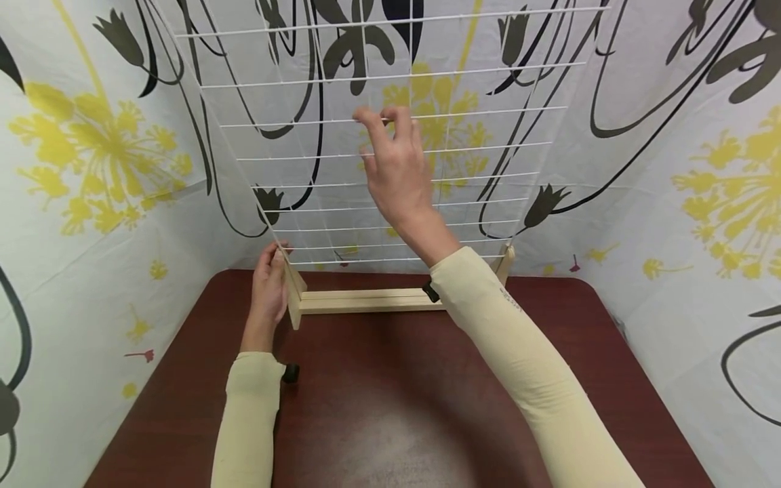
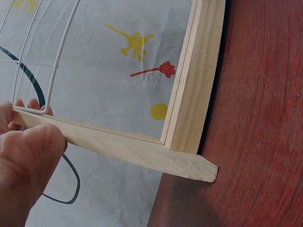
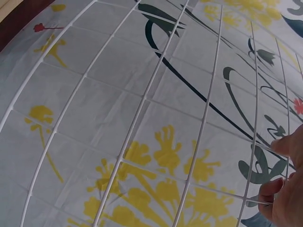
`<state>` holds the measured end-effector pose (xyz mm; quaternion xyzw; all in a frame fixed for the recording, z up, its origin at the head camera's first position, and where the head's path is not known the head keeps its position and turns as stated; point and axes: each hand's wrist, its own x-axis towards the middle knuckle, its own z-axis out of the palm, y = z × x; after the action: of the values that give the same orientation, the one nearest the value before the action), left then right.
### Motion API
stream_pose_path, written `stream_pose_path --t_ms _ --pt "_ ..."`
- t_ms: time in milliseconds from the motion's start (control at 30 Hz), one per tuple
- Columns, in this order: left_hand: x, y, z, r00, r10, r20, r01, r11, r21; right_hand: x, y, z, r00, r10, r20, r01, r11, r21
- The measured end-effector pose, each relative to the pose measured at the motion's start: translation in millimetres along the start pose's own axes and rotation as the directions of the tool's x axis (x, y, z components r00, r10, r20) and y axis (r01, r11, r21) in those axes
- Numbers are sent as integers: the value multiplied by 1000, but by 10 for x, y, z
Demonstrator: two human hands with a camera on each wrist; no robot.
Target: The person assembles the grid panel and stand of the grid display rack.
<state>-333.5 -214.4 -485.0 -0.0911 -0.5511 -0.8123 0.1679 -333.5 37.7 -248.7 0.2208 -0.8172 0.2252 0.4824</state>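
A white wire grid (image 1: 293, 123) stands upright at the back of the table, its lower edge set at a pale wooden stand (image 1: 366, 302). My left hand (image 1: 268, 281) grips the upper end of the stand's left side piece (image 2: 123, 145), at the grid's bottom corner. In the left wrist view, the thumb lies on the wood and fingertips show behind the wire. My right hand (image 1: 399, 173) reaches up to the middle of the grid. Its thumb and fingers (image 3: 274, 194) pinch one of the wires. The right forearm hides part of the stand's crossbar.
The dark red-brown table (image 1: 366, 393) spreads out in front of the stand. A white sheet (image 1: 201, 196) printed with yellow and dark flowers hangs behind the grid and along both sides. The stand's right side piece (image 1: 505, 264) rises at the table's back edge.
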Motion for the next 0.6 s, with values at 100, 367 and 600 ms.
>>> stream_pose_path --t_ms 100,367,600 --pt "6 1 1 1000 -2 1 2 1000 -15 -8 9 18 1000 7 0 -7 1000 -4" --pt "29 5 -13 1000 -9 11 9 1000 -13 -66 95 60 1000 20 -6 -20 1000 16" --pt "26 -5 -1 1000 -18 3 18 1000 -21 -191 201 125 999 45 -5 -45 998 34"
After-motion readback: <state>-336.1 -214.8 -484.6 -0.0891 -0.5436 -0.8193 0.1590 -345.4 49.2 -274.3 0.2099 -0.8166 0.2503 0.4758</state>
